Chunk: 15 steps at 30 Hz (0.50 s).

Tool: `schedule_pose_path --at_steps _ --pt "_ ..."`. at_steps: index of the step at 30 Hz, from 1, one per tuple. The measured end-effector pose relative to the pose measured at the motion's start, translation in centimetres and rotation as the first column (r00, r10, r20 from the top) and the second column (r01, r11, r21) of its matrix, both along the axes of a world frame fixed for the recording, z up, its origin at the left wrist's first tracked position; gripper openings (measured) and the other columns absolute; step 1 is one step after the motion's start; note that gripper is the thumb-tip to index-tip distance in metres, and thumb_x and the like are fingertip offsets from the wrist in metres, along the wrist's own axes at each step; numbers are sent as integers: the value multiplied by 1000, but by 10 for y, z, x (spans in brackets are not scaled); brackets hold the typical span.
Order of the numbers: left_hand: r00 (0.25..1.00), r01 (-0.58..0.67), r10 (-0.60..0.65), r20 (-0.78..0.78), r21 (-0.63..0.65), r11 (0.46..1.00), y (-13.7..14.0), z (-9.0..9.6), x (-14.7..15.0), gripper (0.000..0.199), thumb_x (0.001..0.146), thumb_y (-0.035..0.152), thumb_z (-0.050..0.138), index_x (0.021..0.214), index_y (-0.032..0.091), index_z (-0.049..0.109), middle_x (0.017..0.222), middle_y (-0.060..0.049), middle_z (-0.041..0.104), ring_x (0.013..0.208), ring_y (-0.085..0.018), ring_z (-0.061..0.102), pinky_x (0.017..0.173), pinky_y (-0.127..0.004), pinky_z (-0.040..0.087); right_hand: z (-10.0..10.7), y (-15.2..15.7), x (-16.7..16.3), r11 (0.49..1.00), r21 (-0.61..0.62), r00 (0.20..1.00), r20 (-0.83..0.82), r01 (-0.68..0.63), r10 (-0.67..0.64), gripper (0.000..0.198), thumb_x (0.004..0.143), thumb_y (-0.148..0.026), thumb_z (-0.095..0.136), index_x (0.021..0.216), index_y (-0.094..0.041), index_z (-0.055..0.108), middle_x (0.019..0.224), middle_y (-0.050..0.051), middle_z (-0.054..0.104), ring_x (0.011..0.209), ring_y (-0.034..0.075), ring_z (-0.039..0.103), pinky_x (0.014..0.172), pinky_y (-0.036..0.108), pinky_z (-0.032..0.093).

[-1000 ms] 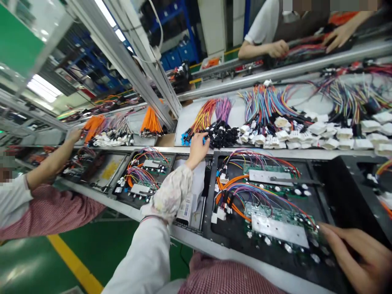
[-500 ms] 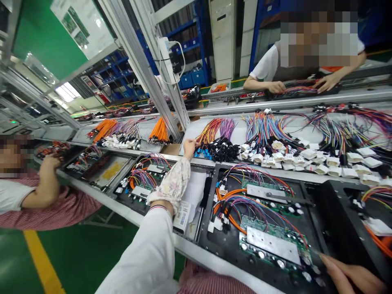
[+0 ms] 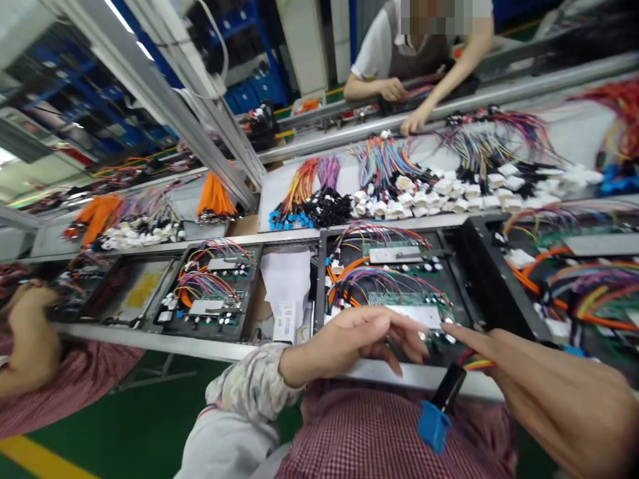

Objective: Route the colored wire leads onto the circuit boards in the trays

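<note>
My right hand [image 3: 544,379] is closed around a short bundle of red and yellow wires. From it hangs a wire harness end with a black sleeve and a blue connector [image 3: 433,426], below the table edge. My left hand [image 3: 357,339] is open with its fingers loosely stretched, just left of the right hand and holding nothing that I can see. Both hands are above the front of a black tray [image 3: 466,293]. Inside the tray are green circuit boards with a metal plate [image 3: 412,314] and orange and multicoloured wires, partly hidden by my hands.
Wire bundles with blue connectors [image 3: 294,219] and white connectors [image 3: 439,196] lie along the back shelf. Further trays stand on both sides, with a white box [image 3: 284,322] left of mine. A co-worker's arm [image 3: 462,63] reaches across the rail opposite; another person [image 3: 30,332] sits left.
My left hand has come back from the wire bundles on the shelf to the front of the tray. The blue-connector harness now hangs from my right hand. The view has shifted.
</note>
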<state>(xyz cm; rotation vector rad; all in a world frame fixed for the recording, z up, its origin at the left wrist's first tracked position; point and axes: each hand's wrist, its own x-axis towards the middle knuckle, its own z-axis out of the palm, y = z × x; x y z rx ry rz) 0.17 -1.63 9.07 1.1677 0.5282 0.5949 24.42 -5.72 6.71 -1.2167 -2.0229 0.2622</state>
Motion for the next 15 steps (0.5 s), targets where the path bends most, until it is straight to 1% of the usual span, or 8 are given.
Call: schedule_pose_path --at_steps 2,3,5,6,8,10,12,15 --pt "995 -48 65 -82 193 980 -4 -16 -2 52 90 53 66 134 25 61 141 -18 59 129 -29 59 96 -45 57 -3 -13 -7 983 -161 995 -35 -93 88 39 97 -21 48 127 -36 67 100 0 77 81 16 74 67 24 58" --pt "990 -61 92 -104 264 963 -5 -24 -2 50 89 50 69 133 26 63 147 -16 55 136 -30 53 105 -49 52 -4 -17 -12 952 -265 988 -57 -156 146 34 98 -22 45 118 -31 71 96 1 77 78 16 74 65 24 57" --pt "980 -149 179 -91 262 953 -8 -40 1 34 95 47 63 119 25 71 140 -14 62 132 -30 57 110 -52 48 -8 -18 -23 860 -477 982 -131 -180 132 30 101 -26 42 105 -28 72 79 -1 75 64 14 70 57 23 54" --pt "965 -232 250 -73 195 953 -8 -47 3 30 98 45 57 113 23 73 129 -13 69 123 -28 64 106 -51 51 -11 -17 -27 813 -559 983 -163 -164 86 30 102 -29 41 104 -27 71 72 -2 72 58 14 67 53 23 52" --pt "918 -387 388 -85 31 922 -7 -58 4 31 101 42 52 112 20 71 106 -12 77 103 -24 73 92 -43 60 -17 -14 -31 730 -670 978 -207 -133 -12 30 104 -35 39 106 -25 68 65 -4 68 52 13 62 51 23 49" --pt "891 -448 439 -118 -59 892 -3 -67 2 32 97 43 59 114 18 69 98 -10 76 90 -21 75 73 -32 63 -22 -10 -31 688 -713 975 -217 -133 -37 30 104 -37 39 98 -25 66 61 -5 65 49 12 59 49 23 46" --pt "873 -480 471 -126 -52 876 1 -72 -1 31 90 45 68 106 18 71 98 -8 73 82 -18 73 59 -24 61 -28 -5 -30 698 -703 982 -187 -139 7 29 102 -36 43 88 -25 66 63 -4 65 50 12 58 47 23 43" --pt "855 -504 499 -140 3 864 7 -75 -6 26 85 43 74 96 19 75 95 -5 68 72 -14 70 48 -20 55 -36 4 -29 765 -630 989 -134 -136 66 26 98 -34 51 87 -25 72 80 1 72 66 15 66 54 25 48"
